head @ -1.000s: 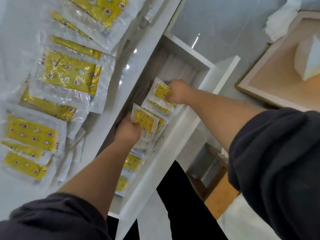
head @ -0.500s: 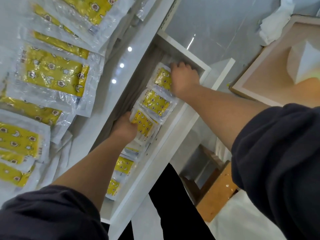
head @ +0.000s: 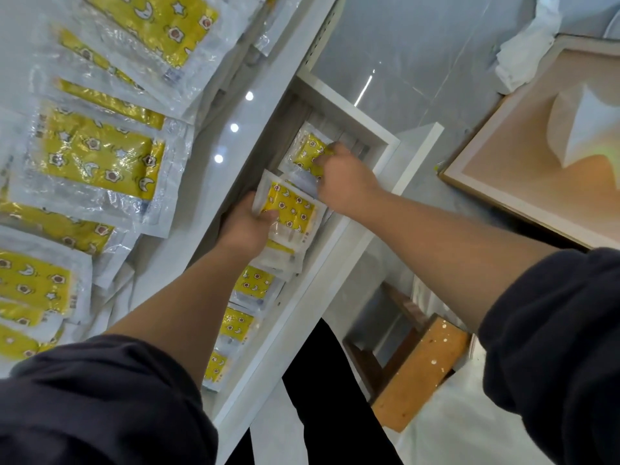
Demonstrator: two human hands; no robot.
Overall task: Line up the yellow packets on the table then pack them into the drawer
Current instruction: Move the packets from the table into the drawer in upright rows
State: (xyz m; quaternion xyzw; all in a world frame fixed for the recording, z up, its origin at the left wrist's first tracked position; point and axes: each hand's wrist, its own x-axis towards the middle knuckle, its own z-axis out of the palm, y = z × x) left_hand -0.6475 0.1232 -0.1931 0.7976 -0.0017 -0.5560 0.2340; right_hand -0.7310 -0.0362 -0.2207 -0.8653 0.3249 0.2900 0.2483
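The white table [head: 235, 105] fills the left side. Along its right edge a long white drawer [head: 377, 135] stands pulled open, running from near to far.

On the table the yellow packets [head: 97, 159] lie in an overlapping row from near to far. Each is a clear plastic sleeve around a yellow insert printed with stars and moons. To the right, on the floor, a wooden-framed board [head: 523, 182] leans or lies flat, I cannot tell which, with a wooden stool [head: 419, 367] nearer.

Inside the drawer a second line of packets [head: 253, 285] lies flat, overlapping one after another from the near end toward the middle. Farther in, the tilted packet [head: 292, 209] is raised at an angle above that line, its yellow face up. Beyond it the far packet [head: 308, 152] lies near the drawer's far end.

Both forearms reach in from dark sleeves [head: 100, 397]. The left hand [head: 246, 226] grips the tilted packet by its near left corner, thumb on top and fingers underneath. The right hand [head: 345, 179] reaches past it, and its bent fingers [head: 327, 152] hook over the right edge of the far packet, holding it.
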